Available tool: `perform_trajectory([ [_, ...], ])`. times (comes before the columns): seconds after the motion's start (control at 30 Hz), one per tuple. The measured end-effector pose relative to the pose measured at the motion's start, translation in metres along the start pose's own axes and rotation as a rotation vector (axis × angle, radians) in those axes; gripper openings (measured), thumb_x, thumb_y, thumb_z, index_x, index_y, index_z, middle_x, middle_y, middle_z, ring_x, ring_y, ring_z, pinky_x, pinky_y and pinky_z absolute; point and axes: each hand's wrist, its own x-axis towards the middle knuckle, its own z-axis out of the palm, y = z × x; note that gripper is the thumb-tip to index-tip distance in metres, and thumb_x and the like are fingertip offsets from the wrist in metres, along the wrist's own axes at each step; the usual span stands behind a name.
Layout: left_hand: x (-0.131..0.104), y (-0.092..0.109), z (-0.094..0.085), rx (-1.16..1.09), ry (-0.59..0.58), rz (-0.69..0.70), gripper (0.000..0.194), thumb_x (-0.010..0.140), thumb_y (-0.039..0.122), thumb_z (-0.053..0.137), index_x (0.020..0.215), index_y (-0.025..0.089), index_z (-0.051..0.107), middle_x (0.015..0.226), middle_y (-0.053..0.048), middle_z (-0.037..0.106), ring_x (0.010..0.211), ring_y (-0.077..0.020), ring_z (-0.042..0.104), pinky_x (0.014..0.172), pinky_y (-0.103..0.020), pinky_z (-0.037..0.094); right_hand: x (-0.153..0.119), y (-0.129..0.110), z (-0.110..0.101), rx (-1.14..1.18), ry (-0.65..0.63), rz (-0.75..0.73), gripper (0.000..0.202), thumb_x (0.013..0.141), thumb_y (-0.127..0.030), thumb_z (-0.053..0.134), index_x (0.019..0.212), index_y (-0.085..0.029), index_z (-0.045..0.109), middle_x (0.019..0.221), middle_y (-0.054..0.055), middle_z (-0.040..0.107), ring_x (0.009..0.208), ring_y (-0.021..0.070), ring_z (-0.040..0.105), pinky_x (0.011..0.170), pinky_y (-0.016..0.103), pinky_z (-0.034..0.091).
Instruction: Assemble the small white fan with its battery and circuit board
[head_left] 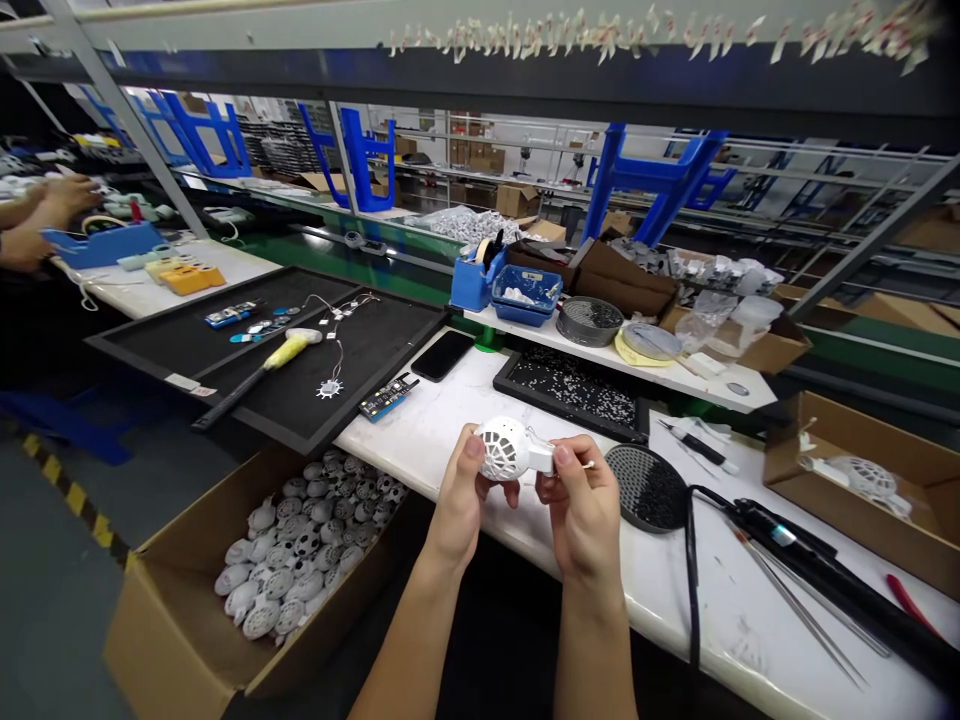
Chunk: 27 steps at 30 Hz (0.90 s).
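Observation:
I hold a small white plastic fan housing with a grilled round face above the front edge of the white worktable. My left hand cups its round head from the left. My right hand pinches the handle end, with a thin stick poking out to the right between thumb and finger. A round black mesh dish lies on the table just right of my right hand.
A cardboard box full of several white housings stands below left. Black trays carry a yellow-headed mallet and small circuit boards. A phone, a screw tray, tweezers and a cabled tool lie nearby. Another person's hands work far left.

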Motion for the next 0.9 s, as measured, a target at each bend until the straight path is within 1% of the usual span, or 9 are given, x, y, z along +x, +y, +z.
perform_trajectory([
  [0.07,0.000,0.001,0.001,0.005,0.006,0.018,0.052,0.100,0.069,0.059,0.108,0.018,0.065,0.095,-0.006,0.071,0.067,-0.0145,0.062,0.051,-0.025,0.050,0.003,0.002,-0.006,-0.035,-0.010,0.003,0.029,0.092,-0.047,0.085,0.093,-0.020,0.075,0.072,-0.003,0.060,0.061,0.0090,0.052,0.059,0.021,0.044],
  [0.17,-0.001,0.001,0.001,0.006,-0.002,-0.007,0.055,0.100,0.072,0.055,0.111,0.019,0.063,0.081,-0.001,0.064,0.056,-0.0115,0.052,0.045,-0.023,0.042,0.006,0.006,-0.012,-0.075,-0.047,0.028,0.033,0.092,-0.050,0.084,0.098,-0.017,0.080,0.078,0.001,0.065,0.063,0.0097,0.053,0.059,0.022,0.044],
  [0.27,-0.002,0.001,-0.001,-0.003,-0.068,-0.034,0.059,0.098,0.075,0.054,0.112,0.019,0.062,0.073,0.002,0.056,0.052,-0.0097,0.043,0.045,-0.022,0.038,0.007,0.006,-0.015,-0.075,-0.051,0.042,0.034,0.093,-0.050,0.084,0.097,-0.016,0.080,0.074,0.000,0.064,0.062,0.0092,0.051,0.058,0.021,0.042],
  [0.4,-0.003,0.003,-0.005,0.086,-0.199,-0.068,0.049,0.088,0.060,0.075,0.110,0.019,0.061,0.077,0.001,0.059,0.056,-0.0092,0.047,0.049,-0.022,0.037,0.006,0.002,-0.013,-0.023,-0.019,0.051,0.037,0.094,-0.054,0.082,0.092,-0.017,0.076,0.065,-0.004,0.055,0.054,0.0069,0.045,0.051,0.018,0.039],
  [0.47,-0.003,0.003,-0.004,0.105,-0.214,-0.074,0.048,0.085,0.057,0.079,0.110,0.019,0.061,0.076,0.001,0.061,0.057,-0.0106,0.050,0.050,-0.023,0.038,0.005,0.000,-0.009,0.002,-0.013,0.056,0.038,0.094,-0.055,0.081,0.090,-0.018,0.073,0.064,-0.005,0.055,0.051,0.0063,0.045,0.049,0.018,0.039],
  [0.63,-0.001,0.000,0.006,-0.016,-0.067,-0.131,0.059,0.091,0.072,0.060,0.096,0.013,0.068,0.072,-0.006,0.067,0.057,-0.0153,0.056,0.050,-0.026,0.043,0.001,-0.002,-0.001,0.039,-0.069,0.051,0.034,0.098,-0.054,0.076,0.095,-0.022,0.068,0.064,-0.005,0.055,0.054,0.0103,0.051,0.051,0.021,0.046],
  [0.77,0.001,0.001,0.010,-0.128,0.016,-0.215,0.075,0.092,0.085,0.046,0.090,0.013,0.068,0.052,0.001,0.052,0.046,-0.0119,0.043,0.046,-0.025,0.035,-0.003,-0.003,-0.003,0.025,-0.144,0.008,0.041,0.105,-0.061,0.063,0.095,-0.022,0.070,0.073,0.000,0.061,0.067,0.0140,0.058,0.063,0.026,0.052],
  [0.83,0.002,0.000,0.008,-0.102,0.030,-0.184,0.075,0.093,0.086,0.045,0.089,0.014,0.067,0.049,0.003,0.046,0.046,-0.0122,0.042,0.048,-0.025,0.036,-0.004,-0.004,-0.005,-0.006,-0.208,0.010,0.056,0.107,-0.069,0.052,0.090,-0.020,0.072,0.073,0.002,0.062,0.070,0.0153,0.057,0.068,0.029,0.051],
  [0.9,0.003,-0.002,0.002,-0.001,0.050,-0.074,0.069,0.094,0.082,0.051,0.088,0.015,0.066,0.057,0.001,0.054,0.051,-0.0128,0.047,0.052,-0.026,0.040,-0.004,-0.007,-0.006,-0.064,-0.257,0.011,0.063,0.110,-0.070,0.044,0.086,-0.018,0.072,0.073,0.003,0.061,0.070,0.0156,0.056,0.071,0.031,0.048],
])
